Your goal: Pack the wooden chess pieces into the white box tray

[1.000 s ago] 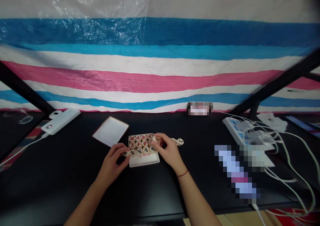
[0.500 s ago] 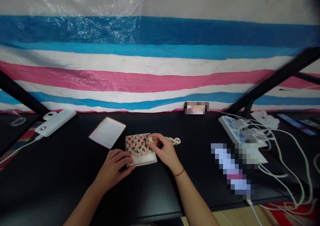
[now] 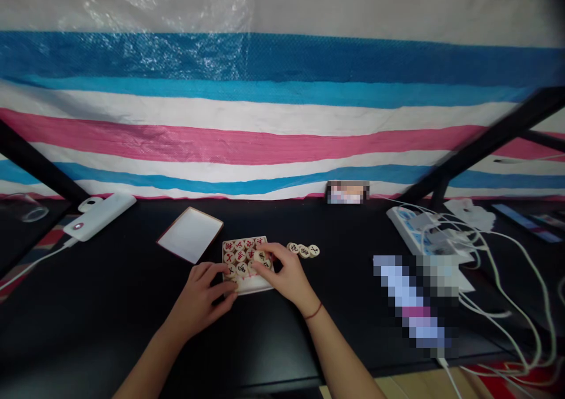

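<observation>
A shallow white box (image 3: 253, 285) lies on the black table, holding rows of round Chinese chess pieces (image 3: 241, 256) with red and black characters. Over the box's right side, my right hand (image 3: 285, 269) pinches a Chinese chess piece (image 3: 260, 257) between thumb and fingers, tilted above the rows. My left hand (image 3: 205, 290) is at the box's front left corner, its curled fingers around a pale piece mostly hidden by them. Three loose pieces (image 3: 303, 250) with black characters lie in a line right of the box.
An upturned box lid (image 3: 190, 234) lies at the back left. A white power bank (image 3: 99, 216) with a cable sits farther left. On the right are a power strip (image 3: 406, 228), tangled white cables and a blurred phone (image 3: 410, 305). A striped sheet (image 3: 265, 146) hangs behind.
My right hand has moved slightly left and toward me over the box with its piece. The loose pieces at right are now more exposed. My left hand has shifted little, its fingers slightly wider.
</observation>
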Motion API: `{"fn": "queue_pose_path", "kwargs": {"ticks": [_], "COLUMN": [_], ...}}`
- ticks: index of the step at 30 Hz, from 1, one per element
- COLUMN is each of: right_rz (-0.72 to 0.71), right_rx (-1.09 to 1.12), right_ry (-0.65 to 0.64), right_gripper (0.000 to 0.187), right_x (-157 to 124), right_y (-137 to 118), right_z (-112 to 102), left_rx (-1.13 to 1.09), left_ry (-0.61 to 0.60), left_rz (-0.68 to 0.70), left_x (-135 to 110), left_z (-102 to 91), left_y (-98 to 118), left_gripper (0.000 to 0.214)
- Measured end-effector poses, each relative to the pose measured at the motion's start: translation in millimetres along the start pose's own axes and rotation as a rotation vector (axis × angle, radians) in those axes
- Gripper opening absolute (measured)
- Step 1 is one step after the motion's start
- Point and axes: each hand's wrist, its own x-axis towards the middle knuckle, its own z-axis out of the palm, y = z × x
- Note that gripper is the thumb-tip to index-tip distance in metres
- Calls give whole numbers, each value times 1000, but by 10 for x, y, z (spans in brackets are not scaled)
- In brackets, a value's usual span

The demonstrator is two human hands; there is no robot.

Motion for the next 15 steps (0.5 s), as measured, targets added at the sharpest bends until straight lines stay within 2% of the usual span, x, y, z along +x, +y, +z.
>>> {"fn": "queue_pose_path", "kwargs": {"ticks": [3, 8, 11, 15], "right_rz": [-82, -149, -155, -162], "right_rx": [12, -20, -27, -64], "right_ry": [-70, -114, -115, -168], "right_gripper": [24, 22, 21, 8], "right_x": [-12, -45, -67, -75], "right_y": [-58, -91, -91, -121], "right_z": [48, 106, 117, 130], "left_rx": [-10, -82, -165, -222], "left_ry": [3, 22, 78, 156], "left_rz": [-15, -47, -91, -173], "left_x": [1, 16, 28, 33], "left_z": [-1, -7, -8, -13], "left_y": [4, 12, 6, -14], "left_gripper": [13, 13, 13, 14]}}
